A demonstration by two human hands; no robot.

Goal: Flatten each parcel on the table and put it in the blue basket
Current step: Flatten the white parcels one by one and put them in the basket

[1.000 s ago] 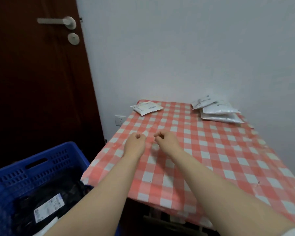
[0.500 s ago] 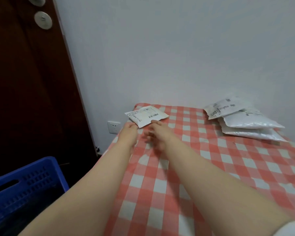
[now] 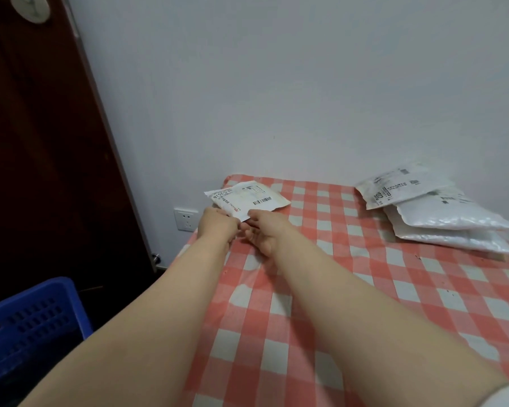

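basket, blue, with a perforated wall: lower left corner of my view, beside the table's left edge and lower than the tabletop, well apart from all parcels. behind it i see a dark brown door with a round metal plate at the top edge. a white wall socket sits just left of the table corner.

left hand: the arm reaches forward along the table's left edge. the fingers are curled and pinch the near corner of the small parcel.

small parcel: white, printed label and barcode facing up, at the far left corner of the table, its left tip past the table edge.

right hand: just beside the left hand, back of the hand up, fingers bent, fingertips at the small parcel's near edge. i cannot tell whether it grips or only touches.

table: covered with a red-and-white checked cloth, set against the white wall.

far right: a stack of white parcels, three visible and puffy, the top one with its label up, well apart from both hands.
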